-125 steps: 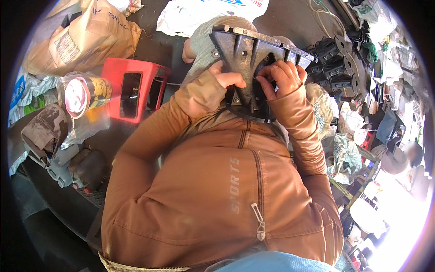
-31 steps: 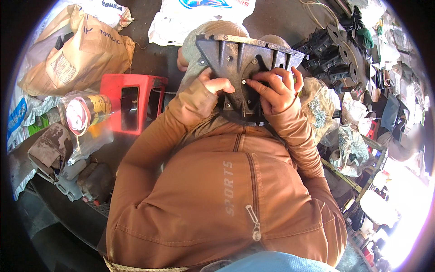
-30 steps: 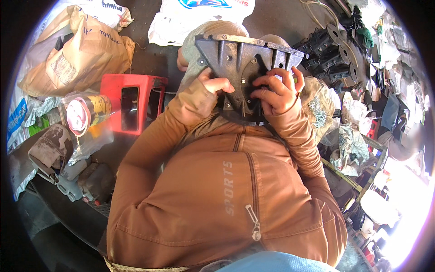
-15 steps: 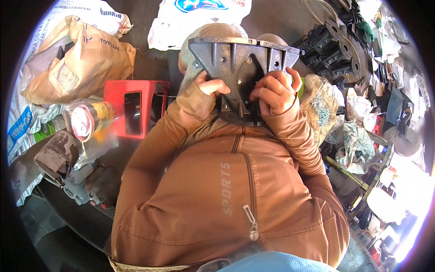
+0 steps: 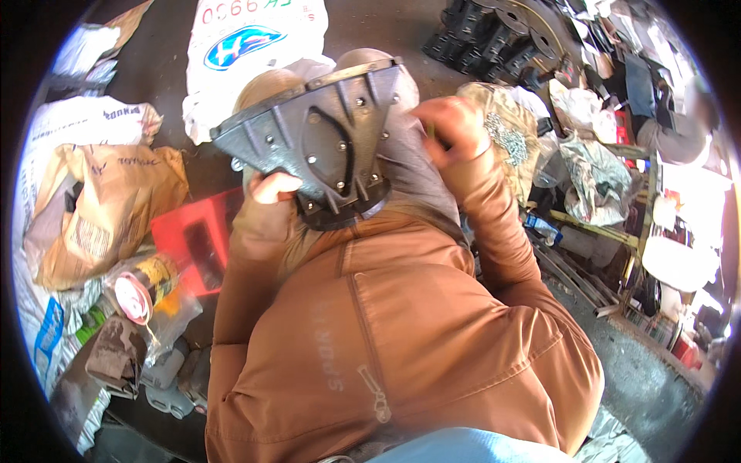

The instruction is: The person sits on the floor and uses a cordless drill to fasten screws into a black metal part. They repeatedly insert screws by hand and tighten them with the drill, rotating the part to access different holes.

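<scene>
A black fan-shaped ribbed part (image 5: 328, 147) with several small screws in its face rests against my lap, its wide edge away from me and tilted up to the right. My left hand (image 5: 274, 189) grips its lower left side, thumb on the face and the other fingers hidden behind. Off the part's right side, above my right thigh, my right hand (image 5: 455, 131) is apart from it. Its fingers are curled in and blurred; whatever they may hold cannot be made out.
At left stand a red plastic stool (image 5: 174, 239), a brown paper bag (image 5: 116, 208) and a can in clear plastic (image 5: 135, 297). A white sack (image 5: 255, 85) lies beyond my knees. Several black parts (image 5: 486, 38) are at the far right, near a sack with small metal pieces (image 5: 505, 143).
My right hand has let go of the black part and moved away to its right. The part has tilted and shifted left in my left hand. The whole view has turned rightward.
</scene>
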Available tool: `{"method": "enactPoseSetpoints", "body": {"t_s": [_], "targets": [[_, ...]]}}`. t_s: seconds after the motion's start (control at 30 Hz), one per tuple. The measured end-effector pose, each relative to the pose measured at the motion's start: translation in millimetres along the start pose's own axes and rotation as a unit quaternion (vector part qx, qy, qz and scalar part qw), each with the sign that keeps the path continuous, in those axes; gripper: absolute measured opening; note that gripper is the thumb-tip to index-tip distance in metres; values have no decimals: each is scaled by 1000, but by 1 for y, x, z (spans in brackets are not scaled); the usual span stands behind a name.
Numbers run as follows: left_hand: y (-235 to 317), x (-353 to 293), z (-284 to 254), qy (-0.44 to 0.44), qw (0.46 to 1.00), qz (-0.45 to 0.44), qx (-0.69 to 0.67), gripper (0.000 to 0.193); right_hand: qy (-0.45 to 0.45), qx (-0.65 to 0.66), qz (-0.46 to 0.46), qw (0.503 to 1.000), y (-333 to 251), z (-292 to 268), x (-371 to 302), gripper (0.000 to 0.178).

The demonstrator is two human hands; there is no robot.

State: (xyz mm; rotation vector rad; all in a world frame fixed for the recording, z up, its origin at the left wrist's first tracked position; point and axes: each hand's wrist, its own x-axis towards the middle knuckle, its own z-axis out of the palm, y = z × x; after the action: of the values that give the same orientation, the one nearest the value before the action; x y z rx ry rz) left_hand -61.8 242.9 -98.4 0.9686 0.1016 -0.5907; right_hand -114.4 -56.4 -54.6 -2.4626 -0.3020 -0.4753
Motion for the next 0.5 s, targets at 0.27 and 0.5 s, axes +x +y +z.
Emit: {"method": "enactPoseSetpoints", "body": {"t_s": [0.27,0.5], "targets": [[-4,4,-26,8,994,-73,86,51,50,51,573,816,253,-24,-153,14],[-13,9,-22,-48,998,-49,-10,52,75,-2,515,854,270,26,-179,19]]}}
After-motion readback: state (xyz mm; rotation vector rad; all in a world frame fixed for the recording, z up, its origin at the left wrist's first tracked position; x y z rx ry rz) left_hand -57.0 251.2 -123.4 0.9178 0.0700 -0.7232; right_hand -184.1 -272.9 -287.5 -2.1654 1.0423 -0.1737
